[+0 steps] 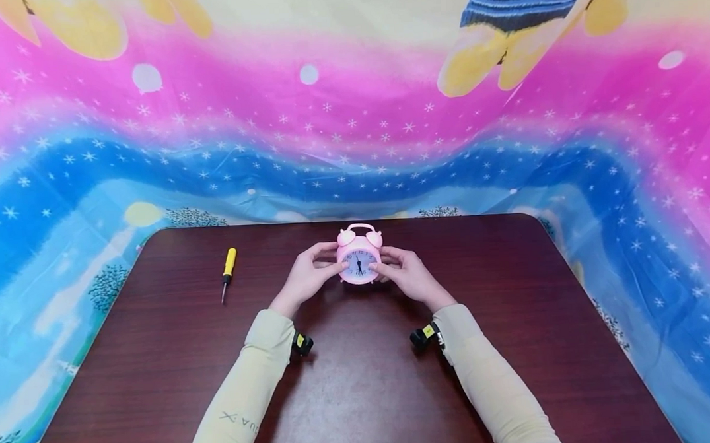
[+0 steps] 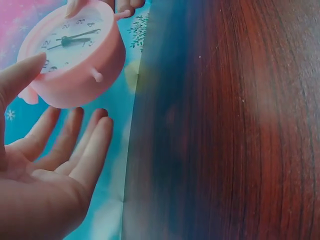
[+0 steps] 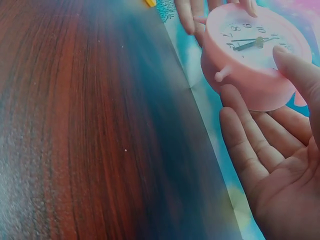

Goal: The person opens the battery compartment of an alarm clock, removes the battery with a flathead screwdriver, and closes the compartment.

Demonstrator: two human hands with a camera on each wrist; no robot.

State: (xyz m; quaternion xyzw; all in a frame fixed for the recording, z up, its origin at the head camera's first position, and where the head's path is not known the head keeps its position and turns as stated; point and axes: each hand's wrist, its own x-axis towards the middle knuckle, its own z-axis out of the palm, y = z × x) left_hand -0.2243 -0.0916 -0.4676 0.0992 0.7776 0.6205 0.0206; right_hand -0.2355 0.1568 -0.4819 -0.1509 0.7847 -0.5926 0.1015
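A pink twin-bell alarm clock (image 1: 358,251) with a top handle and short feet is held between both hands near the table's far edge, its dial turned toward the head camera. My left hand (image 1: 307,274) grips its left side, thumb over the rim of the dial and fingers behind. On the opposite side my right hand (image 1: 409,274) holds it the same way. In the left wrist view the clock (image 2: 82,82) shows a small foot on its underside. The right wrist view has the clock (image 3: 235,65) pinched between thumb and fingers.
A screwdriver (image 1: 229,266) with a yellow and black handle lies on the dark red-brown wooden table (image 1: 362,393), left of the clock. A colourful printed cloth (image 1: 351,136) with snowflakes hangs behind and around the table.
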